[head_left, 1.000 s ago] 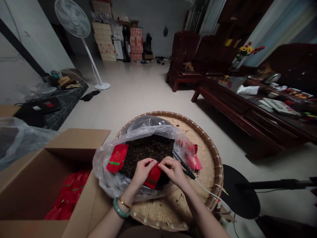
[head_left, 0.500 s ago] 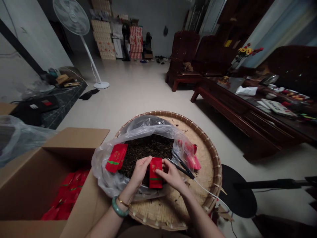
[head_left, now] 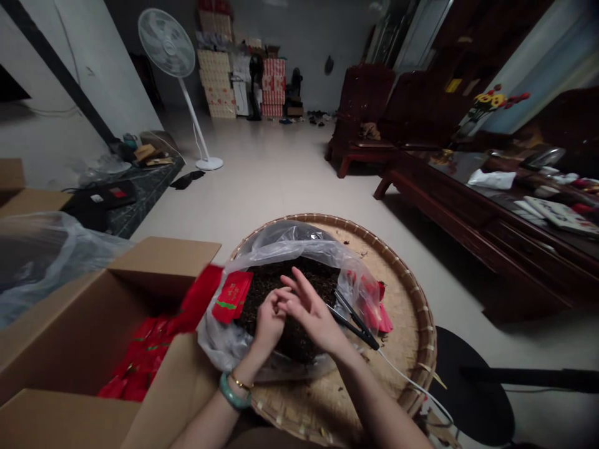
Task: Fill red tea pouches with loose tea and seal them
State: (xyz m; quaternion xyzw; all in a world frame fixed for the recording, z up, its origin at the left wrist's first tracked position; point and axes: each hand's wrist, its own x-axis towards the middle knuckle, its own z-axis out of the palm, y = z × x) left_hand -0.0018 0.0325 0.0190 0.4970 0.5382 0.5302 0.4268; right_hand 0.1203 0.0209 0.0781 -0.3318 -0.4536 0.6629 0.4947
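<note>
My left hand (head_left: 270,317) is curled over the dark dried tea leaves (head_left: 306,346), its fingertips close to my right hand; nothing shows in its fingers. My right hand (head_left: 311,308) has its fingers spread and is open. A blurred red packet (head_left: 201,298) is in the air at the edge of the cardboard box (head_left: 163,259), apart from both hands. Red packets with a green stripe (head_left: 233,296) lie at the left side of the clear plastic bag (head_left: 219,349) that holds the leaves. A black clip-like sealing tool (head_left: 358,324) with a white cord rests at the bag's right.
The bag sits on a round woven bamboo tray (head_left: 423,324). Several red packets (head_left: 138,355) fill part of the box. More red pouches (head_left: 381,315) lie at the tray's right. A black round stand base (head_left: 468,386) is on the floor beside it.
The red packet has left my hands and flown left to the box edge. My right hand has opened, and my left has curled. The view has shifted slightly left.
</note>
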